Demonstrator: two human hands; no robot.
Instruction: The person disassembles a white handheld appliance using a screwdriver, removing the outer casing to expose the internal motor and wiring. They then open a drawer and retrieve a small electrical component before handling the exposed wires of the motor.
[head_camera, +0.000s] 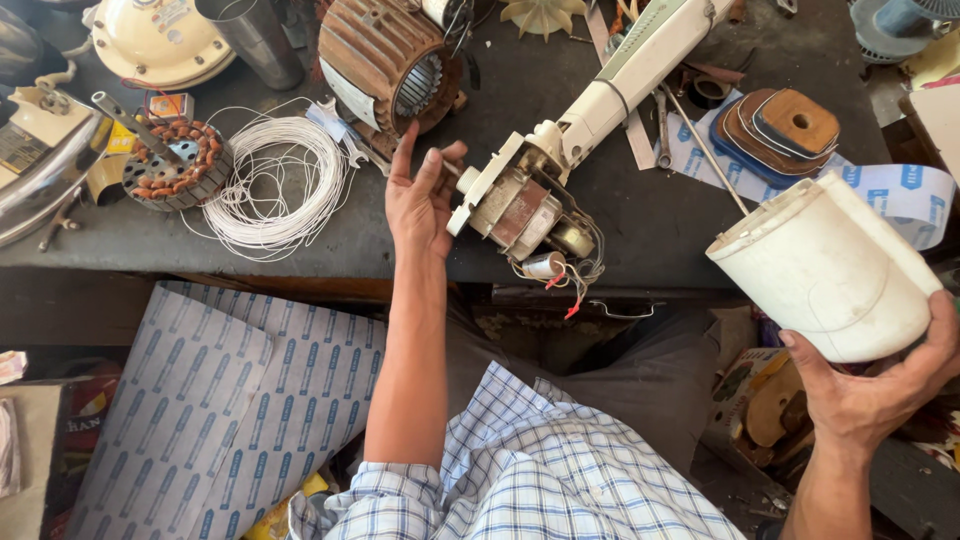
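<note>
The exposed fan motor (525, 205) lies at the centre of the frame on the dark workbench (640, 220), fixed to a cream stand neck (640, 70) — the long axis runs from the motor up and right toward the top edge. The left hand (420, 195) sits just left of the motor, fingers spread and extended, fingertips at or near the motor shaft; contact cannot be confirmed. It is the nearer hand. The right hand (865, 395), at lower right and well apart from the motor, grips a white cylindrical motor cover (825, 265) from below, off the bench edge.

Left of the hand: a coil of white wire (275, 185) and a copper-wound stator (175, 165). Above it — a ribbed rust-coloured motor housing (385, 60), close to the fingertips. Loose wires and a small capacitor (545, 265) hang below the motor.
</note>
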